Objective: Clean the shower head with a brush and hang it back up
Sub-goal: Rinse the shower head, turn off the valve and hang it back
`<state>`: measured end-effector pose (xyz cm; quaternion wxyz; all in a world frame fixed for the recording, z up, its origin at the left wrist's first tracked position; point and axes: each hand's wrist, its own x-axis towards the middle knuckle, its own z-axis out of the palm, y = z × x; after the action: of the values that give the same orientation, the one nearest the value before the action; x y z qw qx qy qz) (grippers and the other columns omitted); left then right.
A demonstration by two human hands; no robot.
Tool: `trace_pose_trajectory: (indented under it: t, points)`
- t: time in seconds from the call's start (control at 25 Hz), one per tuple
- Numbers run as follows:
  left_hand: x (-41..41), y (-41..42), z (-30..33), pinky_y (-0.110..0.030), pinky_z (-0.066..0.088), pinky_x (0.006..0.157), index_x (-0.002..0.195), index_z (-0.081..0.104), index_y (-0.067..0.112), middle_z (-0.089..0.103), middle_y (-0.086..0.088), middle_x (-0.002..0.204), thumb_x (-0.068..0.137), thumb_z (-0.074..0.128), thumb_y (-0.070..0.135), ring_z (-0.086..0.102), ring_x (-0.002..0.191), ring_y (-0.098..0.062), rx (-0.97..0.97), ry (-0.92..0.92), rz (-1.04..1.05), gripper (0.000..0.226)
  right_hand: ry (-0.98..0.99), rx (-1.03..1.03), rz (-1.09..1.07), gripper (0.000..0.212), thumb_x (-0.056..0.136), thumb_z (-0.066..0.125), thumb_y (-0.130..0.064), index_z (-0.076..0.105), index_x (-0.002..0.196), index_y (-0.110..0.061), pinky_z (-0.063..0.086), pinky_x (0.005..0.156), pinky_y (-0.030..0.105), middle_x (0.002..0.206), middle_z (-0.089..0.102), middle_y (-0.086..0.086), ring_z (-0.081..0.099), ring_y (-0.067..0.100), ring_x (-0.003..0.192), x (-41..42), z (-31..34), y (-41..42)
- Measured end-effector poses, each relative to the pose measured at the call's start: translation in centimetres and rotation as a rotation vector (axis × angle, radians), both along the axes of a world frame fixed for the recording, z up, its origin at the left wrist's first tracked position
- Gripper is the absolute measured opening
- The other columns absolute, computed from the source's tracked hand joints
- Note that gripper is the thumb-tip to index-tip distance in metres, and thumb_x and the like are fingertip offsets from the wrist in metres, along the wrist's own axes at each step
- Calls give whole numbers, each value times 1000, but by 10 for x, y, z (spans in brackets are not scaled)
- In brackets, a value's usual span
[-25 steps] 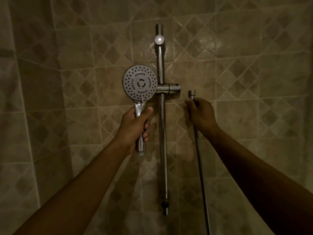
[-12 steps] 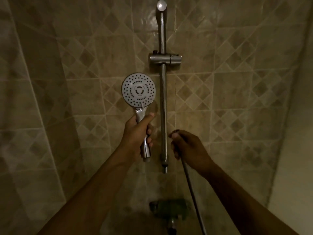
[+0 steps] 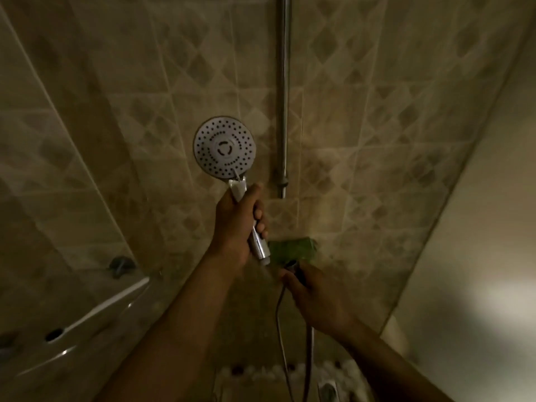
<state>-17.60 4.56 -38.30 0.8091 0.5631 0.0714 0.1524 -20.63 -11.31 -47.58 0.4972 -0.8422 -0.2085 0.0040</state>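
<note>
The beige tiled wall with diamond patterns (image 3: 377, 117) is filling the view. A vertical chrome slide rail (image 3: 282, 91) is running down it from 12 o'clock. The round chrome shower head with a dotted white face (image 3: 224, 147) is standing upright just at 9 o'clock of the rail's lower end, face toward the camera. The left hand (image 3: 236, 224) is wrapping its grip around the handle. At 5 o'clock of it, the right hand (image 3: 311, 294) is pinching the end of the dark metal hose (image 3: 279, 320), apart from the handle's base. A blurred green object (image 3: 293, 249) is sitting between the hands.
</note>
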Motion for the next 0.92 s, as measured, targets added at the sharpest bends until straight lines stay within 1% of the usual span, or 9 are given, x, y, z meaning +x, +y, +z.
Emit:
trace_pose_trajectory:
  t: [0.04,0.12,0.28,0.36,0.44,0.56,0.68,0.84,0.92]
  points:
    - [-7,-3,-9,-25,34,43,72,43,17,38,0,54,95,64,26,35,39,-15,-22,19,0,32,40,24,30,32,98,54,-35,58,88,-5,39,55,18,65,51,-1,45,5,53,-13,-5,0]
    - [-21,-8,-26,-24,33,41,75,42,16,37,0,54,97,62,25,34,39,-15,-82,36,-7,32,82,33,94,30,98,54,-34,59,86,-7,40,57,23,63,49,-6,45,3,55,-37,-16,0]
    - [-43,-18,-51,-23,33,41,80,45,17,37,-1,56,98,61,26,34,40,-14,-156,105,28,25,124,20,140,26,99,53,-34,54,76,-22,36,55,16,59,48,-16,45,2,55,-61,-41,-3]
    - [-52,-24,-60,-23,33,41,85,47,17,37,0,56,98,61,25,33,39,-13,-178,123,47,21,148,65,146,23,98,53,-34,58,82,-18,38,56,19,62,50,-12,47,4,56,-64,-53,-9]
    - [-59,-31,-72,-23,32,41,88,49,17,37,0,56,98,62,25,34,39,-13,-188,145,63,17,169,86,152,23,98,53,-35,60,85,-16,43,58,28,65,53,-7,52,12,59,-66,-65,-18]
    - [-65,-43,-95,-23,32,41,81,49,19,37,0,55,97,63,25,33,39,-13,-201,215,87,22,208,97,164,21,98,54,-35,61,84,-21,43,60,31,66,55,-6,53,9,61,-70,-85,-35]
    - [-70,-53,-119,-23,32,41,75,50,19,39,1,52,96,63,26,34,38,-13,-161,305,141,25,246,58,153,26,98,52,-39,60,85,-17,45,62,37,70,59,2,57,16,64,-71,-105,-57]
    - [-79,-66,-160,-25,32,42,73,51,18,41,0,54,94,67,28,35,38,-14,-85,437,185,28,365,69,15,29,99,52,-30,59,87,-4,41,57,21,72,61,14,56,17,61,-48,-137,-82]
    - [-80,-71,-181,-25,32,42,77,50,17,40,-1,54,94,67,27,34,38,-15,-71,492,205,26,448,111,-62,31,100,50,-30,56,83,-4,40,56,18,68,56,9,52,9,58,-24,-154,-86]
